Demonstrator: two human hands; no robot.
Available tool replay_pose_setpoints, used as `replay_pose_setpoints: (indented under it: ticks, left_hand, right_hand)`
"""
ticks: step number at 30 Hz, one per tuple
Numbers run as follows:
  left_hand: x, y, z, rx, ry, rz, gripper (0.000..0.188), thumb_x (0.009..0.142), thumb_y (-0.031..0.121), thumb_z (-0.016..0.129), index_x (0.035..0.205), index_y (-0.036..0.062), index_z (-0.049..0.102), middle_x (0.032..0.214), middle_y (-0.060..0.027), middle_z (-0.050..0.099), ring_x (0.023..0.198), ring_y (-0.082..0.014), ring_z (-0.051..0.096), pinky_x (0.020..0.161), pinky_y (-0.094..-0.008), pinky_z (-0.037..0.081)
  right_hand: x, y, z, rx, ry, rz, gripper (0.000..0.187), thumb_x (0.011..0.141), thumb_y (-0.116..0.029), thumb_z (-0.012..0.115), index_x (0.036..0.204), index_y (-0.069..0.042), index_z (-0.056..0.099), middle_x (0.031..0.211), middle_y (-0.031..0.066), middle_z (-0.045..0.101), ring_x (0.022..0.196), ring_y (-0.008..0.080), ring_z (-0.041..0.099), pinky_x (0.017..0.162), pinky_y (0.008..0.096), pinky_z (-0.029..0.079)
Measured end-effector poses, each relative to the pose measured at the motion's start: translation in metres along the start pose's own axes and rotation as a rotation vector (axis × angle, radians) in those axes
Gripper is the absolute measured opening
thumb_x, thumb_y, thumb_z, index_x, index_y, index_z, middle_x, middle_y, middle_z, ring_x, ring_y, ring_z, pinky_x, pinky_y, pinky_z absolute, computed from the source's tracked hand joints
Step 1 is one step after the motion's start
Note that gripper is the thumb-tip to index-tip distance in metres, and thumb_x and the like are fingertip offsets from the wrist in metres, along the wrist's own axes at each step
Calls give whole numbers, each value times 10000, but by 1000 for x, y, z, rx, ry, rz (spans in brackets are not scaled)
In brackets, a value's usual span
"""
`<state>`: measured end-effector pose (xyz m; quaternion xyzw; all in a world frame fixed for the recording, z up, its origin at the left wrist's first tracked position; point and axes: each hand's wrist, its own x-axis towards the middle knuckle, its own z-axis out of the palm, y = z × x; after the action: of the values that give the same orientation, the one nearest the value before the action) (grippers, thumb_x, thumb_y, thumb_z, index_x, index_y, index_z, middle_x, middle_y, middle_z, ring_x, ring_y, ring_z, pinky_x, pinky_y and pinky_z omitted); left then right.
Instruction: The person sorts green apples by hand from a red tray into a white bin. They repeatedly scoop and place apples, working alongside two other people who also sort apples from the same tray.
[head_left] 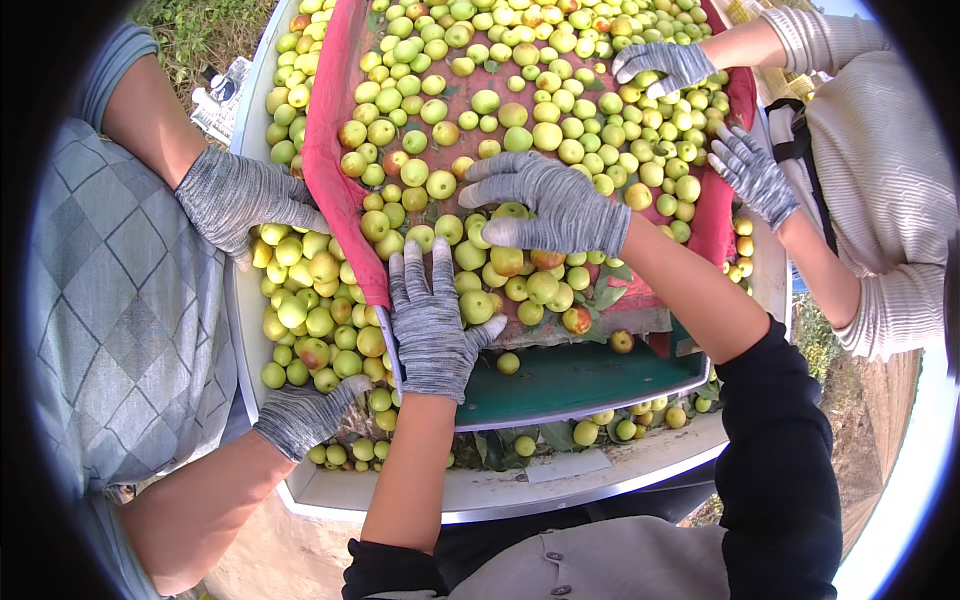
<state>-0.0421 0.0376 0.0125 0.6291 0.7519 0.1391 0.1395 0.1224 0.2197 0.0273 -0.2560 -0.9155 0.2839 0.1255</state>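
Many round yellow-green fruits [545, 135], jujubes by their look and some blushed reddish brown, cover a sloping board lined with red cloth. My left hand [435, 325], in a grey knit glove, lies with fingers stretched out at the lower left of the board. Its fingertips touch the fruits, and its thumb points right. Over the middle of the pile, my right hand [545, 205], gloved alike, is held with fingers loosely curved and apart. A fruit [512, 211] shows between its thumb and fingers, not visibly gripped. Leaves [605, 290] lie among the fruits below it.
A red padded edge [335, 170] borders the board; a green chute [580, 383] lies at its near end. The white outer trough [640, 458] holds more fruits. A co-worker's gloved hands [255, 200] are at left; another's gloved hands [665, 68] reach in from the right.
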Motion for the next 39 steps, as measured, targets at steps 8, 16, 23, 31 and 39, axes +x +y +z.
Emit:
replay_pose_setpoints:
  ticks: [8,16,23,31,39]
  left_hand:
    - [-3,5,-4,62,29,-11,1126,590,524,832,1490,105,300,1483,-265,306,1334,-403,369,1109,-508,299]
    - [-3,-1,1,46,27,34,1110,611,474,833,1486,61,290,1485,-242,309,1342,-415,324,1137,-501,256]
    - [-2,-3,-4,-73,108,67,1108,594,387,866,1481,46,295,1422,-207,406,1293,-383,405,1111,-477,312]
    - [-9,-5,7,-128,-42,8,1064,613,542,826,1423,28,367,1430,-192,419,1314,-347,411,1137,-447,293]
    - [-6,0,7,131,-33,107,1188,548,528,855,1502,125,274,1497,-222,319,1357,-396,344,1107,-517,297]
  right_hand:
    - [-50,55,-16,-512,252,505,541,814,-518,668,1263,-218,634,1335,56,568,1227,284,514,1056,436,401]
    - [92,-19,29,-255,333,69,453,824,-396,664,1239,-220,623,1333,44,560,1224,285,519,1022,442,419]
    - [175,-35,55,-355,9,175,528,782,-613,618,1141,-229,674,1224,75,571,1184,292,514,960,458,453]
    - [-6,-14,35,-383,-111,-31,347,761,-405,718,1024,-179,693,1050,48,627,1012,253,604,861,413,478]
    - [-110,67,-41,-712,231,778,826,712,-668,697,1385,-236,490,1414,147,460,1304,332,434,1081,442,370]
